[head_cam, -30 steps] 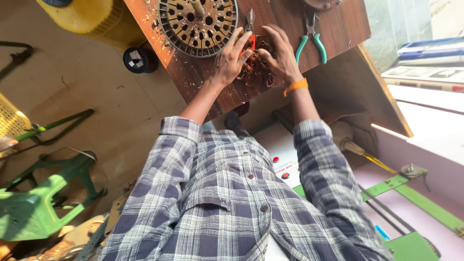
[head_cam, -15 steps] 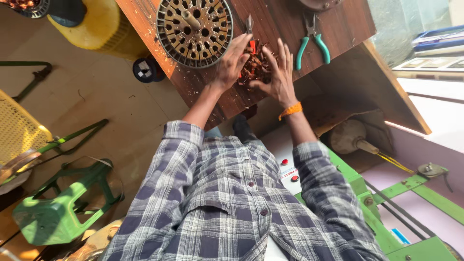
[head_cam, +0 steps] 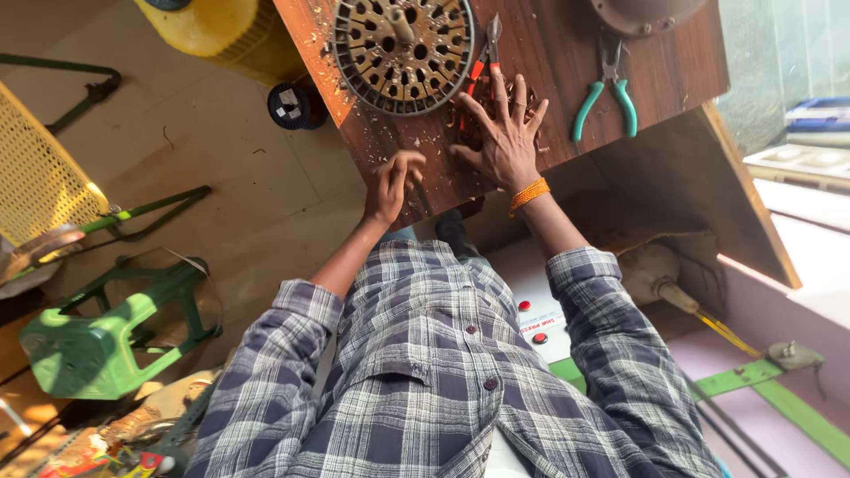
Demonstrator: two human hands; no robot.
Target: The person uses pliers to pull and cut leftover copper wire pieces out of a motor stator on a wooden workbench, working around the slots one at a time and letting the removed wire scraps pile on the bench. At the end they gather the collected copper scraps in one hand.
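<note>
My right hand, with an orange thread band at the wrist, lies flat with fingers spread on a pile of brown scraps on the wooden table. My left hand is curled into a fist at the table's near edge, touching the dusty surface; I cannot see anything in it. A round slotted metal disc lies just beyond both hands. Red-handled cutters lie between the disc and my right fingertips. Teal-handled pliers lie to the right.
A yellow drum and a black spool stand on the floor left of the table. A green plastic stool and a yellow mesh seat are further left. A white box with red buttons sits under the table.
My left hand has pulled back from the scrap pile to the table's near edge and curled shut. My right hand has stayed on the pile, spread flatter. The view has shifted.
</note>
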